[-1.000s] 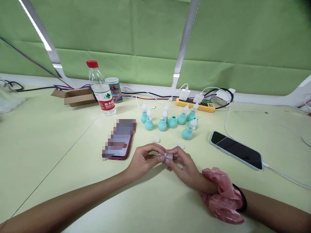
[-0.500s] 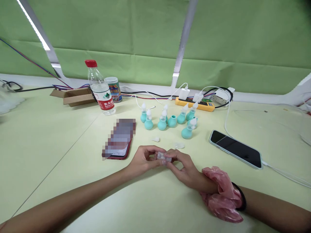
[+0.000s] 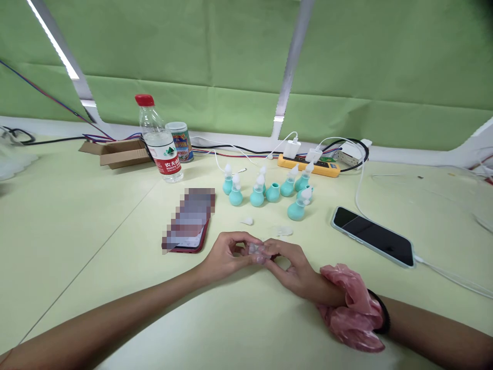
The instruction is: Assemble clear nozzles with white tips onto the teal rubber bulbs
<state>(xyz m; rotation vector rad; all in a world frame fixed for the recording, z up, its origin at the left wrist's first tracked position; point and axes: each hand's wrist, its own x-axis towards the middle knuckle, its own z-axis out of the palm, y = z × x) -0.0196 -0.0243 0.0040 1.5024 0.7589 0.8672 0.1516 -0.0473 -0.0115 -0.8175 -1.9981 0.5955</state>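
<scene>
A small clear plastic piece [image 3: 254, 248] is pinched between my two hands, low over the table; its exact kind is too small to make out. My left hand [image 3: 230, 254] grips its left end with thumb and fingertips. On the other end, the fingers of my right hand [image 3: 290, 262] are closed, partly covering it. Just beyond my fingers lie a translucent piece [image 3: 284, 231] and a smaller whitish bit [image 3: 247, 221]. Farther back stand several teal rubber bulbs, most with clear nozzles, such as this bulb [image 3: 296, 209]; one bulb [image 3: 272, 192] has an open top.
To the left are a red-cased phone [image 3: 192, 221], a water bottle [image 3: 164, 149], a can [image 3: 181, 140] and a cardboard box [image 3: 125, 154]. A second phone [image 3: 373, 236] with a charging cable lies right. Behind the bulbs sits a yellow power strip [image 3: 308, 165]. A pink scrunchie [image 3: 352, 308] rings my right wrist.
My right fingers have shifted slightly over the clear plastic piece, covering a little more of it. Everything else stays in place.
</scene>
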